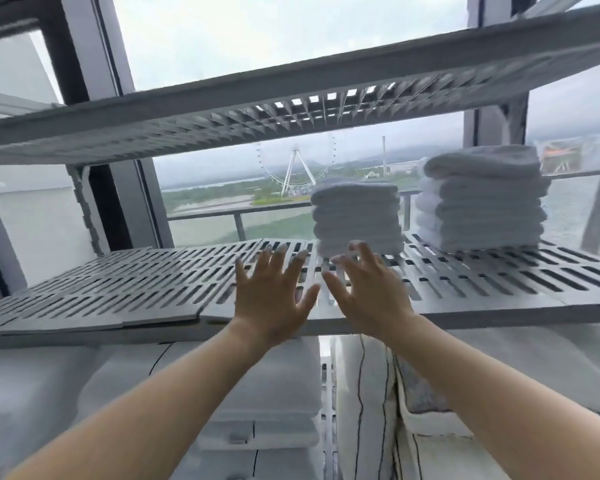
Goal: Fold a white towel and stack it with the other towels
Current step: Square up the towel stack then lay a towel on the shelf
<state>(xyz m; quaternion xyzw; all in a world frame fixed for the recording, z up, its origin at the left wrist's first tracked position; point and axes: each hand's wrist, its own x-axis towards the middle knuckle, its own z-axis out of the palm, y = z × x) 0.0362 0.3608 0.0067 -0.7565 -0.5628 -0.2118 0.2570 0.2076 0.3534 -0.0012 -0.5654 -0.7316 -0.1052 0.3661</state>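
Two stacks of folded white towels stand on a grey slotted shelf (125,289). The nearer stack (357,216) holds several towels, and a taller stack (478,199) stands to its right. My left hand (274,296) is raised over the shelf with its fingers spread and nothing in it. My right hand (368,292) is also empty with fingers apart; its fingertips reach just in front of the bottom of the nearer stack. No loose unfolded towel is in view.
Another slotted shelf (291,109) hangs overhead. Below the middle shelf lie folded white linens (267,403) and bedding with dark piping (364,410). A window with a balcony railing (222,216) lies behind the rack. The left half of the middle shelf holds nothing.
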